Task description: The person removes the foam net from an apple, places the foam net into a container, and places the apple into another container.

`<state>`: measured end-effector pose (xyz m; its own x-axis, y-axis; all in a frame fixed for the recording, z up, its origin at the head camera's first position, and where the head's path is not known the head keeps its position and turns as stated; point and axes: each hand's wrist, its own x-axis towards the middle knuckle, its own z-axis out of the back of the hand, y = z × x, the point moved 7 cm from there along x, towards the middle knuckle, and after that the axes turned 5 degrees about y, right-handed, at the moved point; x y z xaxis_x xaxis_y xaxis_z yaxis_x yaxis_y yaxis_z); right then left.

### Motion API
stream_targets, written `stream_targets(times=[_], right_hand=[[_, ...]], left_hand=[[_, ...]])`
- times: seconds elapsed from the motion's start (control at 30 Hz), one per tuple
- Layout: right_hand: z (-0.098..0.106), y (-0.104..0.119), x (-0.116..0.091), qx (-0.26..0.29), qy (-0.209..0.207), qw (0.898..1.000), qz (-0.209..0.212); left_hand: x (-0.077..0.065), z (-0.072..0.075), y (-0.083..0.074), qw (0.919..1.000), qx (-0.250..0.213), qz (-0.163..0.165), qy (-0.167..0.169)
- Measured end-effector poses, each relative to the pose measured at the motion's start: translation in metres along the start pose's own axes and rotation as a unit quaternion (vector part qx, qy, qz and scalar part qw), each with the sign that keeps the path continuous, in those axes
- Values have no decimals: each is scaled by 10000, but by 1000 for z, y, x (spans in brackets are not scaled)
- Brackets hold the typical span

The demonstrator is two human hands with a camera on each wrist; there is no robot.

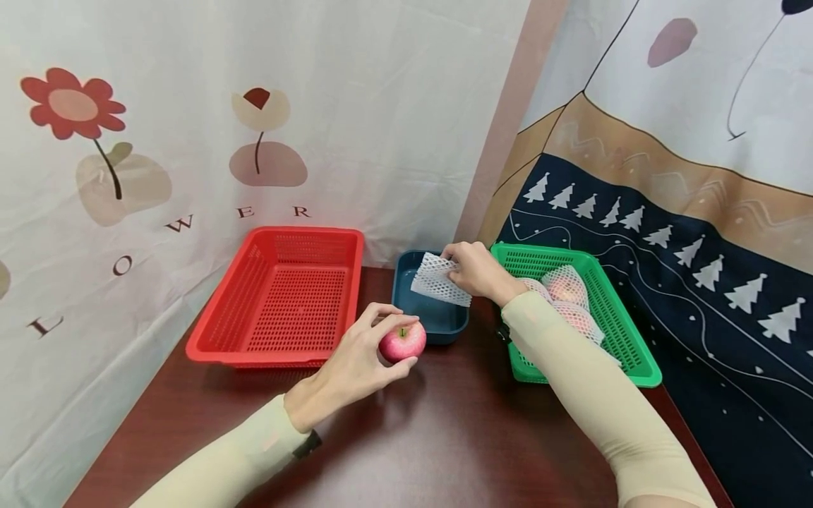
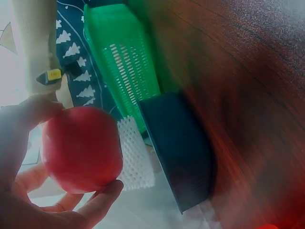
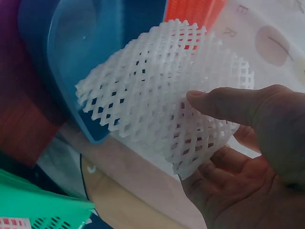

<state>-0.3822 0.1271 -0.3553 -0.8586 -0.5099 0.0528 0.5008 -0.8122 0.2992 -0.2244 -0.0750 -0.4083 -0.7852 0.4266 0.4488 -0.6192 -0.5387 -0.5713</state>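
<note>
A bare red apple (image 1: 403,343) is held by my left hand (image 1: 356,358), fingers over its top and side and the thumb below; it hangs above the table in front of the blue bin. My right hand (image 1: 476,269) pinches a white foam net sleeve (image 1: 437,280) between thumb and fingers, over the blue bin (image 1: 447,323). In the right wrist view the foam net (image 3: 157,86) looks flattened, with nothing inside it. The left wrist view shows the apple (image 2: 82,149) up close, the bin (image 2: 178,152) beyond it.
A red basket (image 1: 200,346) stands at the left. To the right, a green basket (image 1: 625,339) holds several apples in foam nets (image 1: 567,289), partly hidden by my right forearm. Behind the dark wooden table (image 1: 444,437) hang printed curtains (image 1: 381,106).
</note>
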Motion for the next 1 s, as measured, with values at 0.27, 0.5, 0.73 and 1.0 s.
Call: stream_targets(times=[0.27, 0.5, 0.73, 1.0], right_hand=[[-3, -10, 25, 120, -20, 9997, -229], [-7, -12, 40, 215, -56, 9987, -452], [-16, -18, 54, 186, -180, 9975, -658], [-31, -19, 65, -226, -311, 9974, -602]], left_hand=[[1, 1, -1, 9999, 79, -59, -31], [-1, -6, 0, 10000, 43, 42, 75], [-2, -5, 0, 10000, 54, 35, 70], [-3, -1, 1, 9999, 92, 106, 84]])
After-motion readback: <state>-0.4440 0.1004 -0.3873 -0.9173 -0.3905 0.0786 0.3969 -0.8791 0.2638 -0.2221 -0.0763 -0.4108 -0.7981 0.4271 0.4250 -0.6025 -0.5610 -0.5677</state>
